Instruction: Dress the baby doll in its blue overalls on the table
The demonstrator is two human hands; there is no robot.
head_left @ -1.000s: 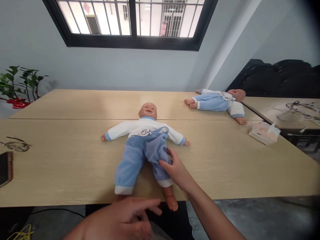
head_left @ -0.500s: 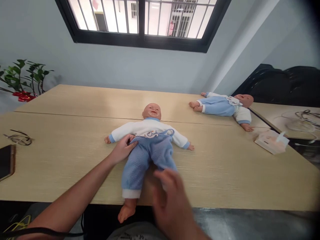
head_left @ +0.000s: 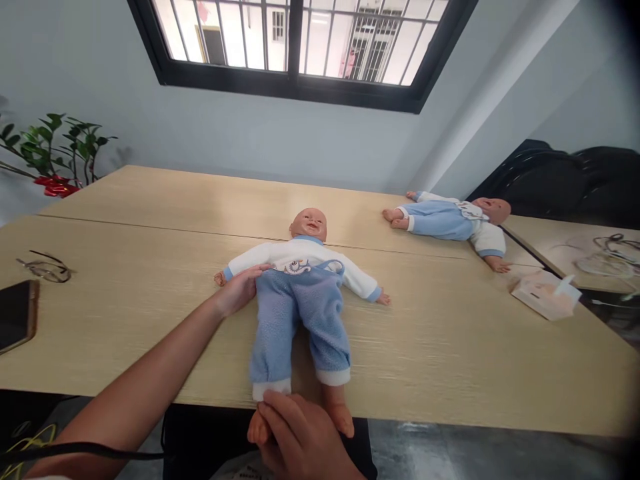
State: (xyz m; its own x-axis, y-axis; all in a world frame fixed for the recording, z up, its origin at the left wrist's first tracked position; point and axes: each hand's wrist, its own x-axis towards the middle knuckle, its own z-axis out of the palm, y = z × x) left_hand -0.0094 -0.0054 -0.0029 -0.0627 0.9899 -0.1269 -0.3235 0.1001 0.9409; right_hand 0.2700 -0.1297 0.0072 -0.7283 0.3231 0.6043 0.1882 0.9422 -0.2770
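Note:
A baby doll (head_left: pixel 300 280) in a white top and blue fleece trousers lies on its back on the wooden table (head_left: pixel 150 307), its feet hanging over the near edge. My left hand (head_left: pixel 240 290) rests against the doll's waist on its left side, fingers pinched on the top edge of the trousers. At the table's edge, my right hand (head_left: pixel 300 437) is closed around the doll's foot, just under the white trouser cuff.
A second dressed doll (head_left: pixel 450 219) lies at the far right of the table, with a tissue box (head_left: pixel 545 295) nearer. At the left lie a phone (head_left: pixel 15 315) and glasses (head_left: pixel 45 268). A potted plant (head_left: pixel 55 153) stands far left; black chairs at right.
My left hand came up from below the table edge to the doll's waist. My right hand left the doll's thigh and dropped to its foot. The doll's legs now lie straighter.

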